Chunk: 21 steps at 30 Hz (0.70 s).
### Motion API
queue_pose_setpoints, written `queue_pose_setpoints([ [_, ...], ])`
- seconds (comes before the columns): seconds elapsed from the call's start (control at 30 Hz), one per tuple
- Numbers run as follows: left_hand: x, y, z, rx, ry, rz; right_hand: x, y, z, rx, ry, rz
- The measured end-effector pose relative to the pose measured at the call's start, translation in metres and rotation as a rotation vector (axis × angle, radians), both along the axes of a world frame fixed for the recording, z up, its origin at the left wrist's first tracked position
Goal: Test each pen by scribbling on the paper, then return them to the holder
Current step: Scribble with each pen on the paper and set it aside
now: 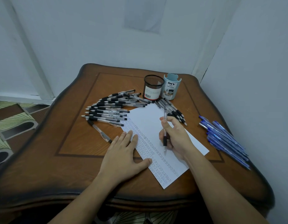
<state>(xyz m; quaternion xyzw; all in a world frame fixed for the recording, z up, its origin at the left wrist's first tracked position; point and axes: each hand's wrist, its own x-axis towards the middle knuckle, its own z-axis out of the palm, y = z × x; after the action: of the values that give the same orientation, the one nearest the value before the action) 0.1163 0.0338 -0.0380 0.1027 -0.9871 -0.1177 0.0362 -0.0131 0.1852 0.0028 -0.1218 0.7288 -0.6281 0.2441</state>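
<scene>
From my remote seat I see both forearms reach in from the near edge of the brown wooden table (72, 143). The left hand (124, 152) lies flat, palm down. Its fingers are straight and slightly spread, and the fingertips and thumb press on the left edge of the long white sheet of paper (148, 120). The right hand (177, 136) is curled over the middle of the sheet. It pinches a clear-barrelled pen with a black grip (164, 139) between thumb and fingers. The pen stands nearly upright with its tip down at the paper, though I cannot tell whether the tip touches. Rows of small scribbles run along the sheet's left side.

A large fan of similar black-grip clear pens (111, 109) lies on the table left of the paper. One more black-grip pen (99, 130) lies apart, near the left fingertips. A smaller bunch of black-grip pens (176, 113) lies just beyond the right hand. At the far end of the sheet stand a black mesh cylinder holder (153, 89) and a pale blue plastic desk organizer (171, 87), side by side. A heap of blue pens (225, 138) rests near the table's right edge.
</scene>
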Motion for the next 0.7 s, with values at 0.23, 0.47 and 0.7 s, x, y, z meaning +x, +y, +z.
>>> queue_pose_setpoints([
  [0.23, -0.001, 0.0, 0.0, 0.004, 0.006, 0.0, -0.003, -0.008, 0.0, -0.124, -0.052, -0.019],
  [0.47, 0.0, -0.001, 0.001, 0.006, 0.007, -0.005, -0.029, -0.012, 0.009, 0.012, 0.158, -0.124],
  [0.7, 0.001, -0.001, 0.0, 0.019, 0.023, -0.004, -0.105, -0.013, 0.02, 0.462, 0.51, -0.167],
])
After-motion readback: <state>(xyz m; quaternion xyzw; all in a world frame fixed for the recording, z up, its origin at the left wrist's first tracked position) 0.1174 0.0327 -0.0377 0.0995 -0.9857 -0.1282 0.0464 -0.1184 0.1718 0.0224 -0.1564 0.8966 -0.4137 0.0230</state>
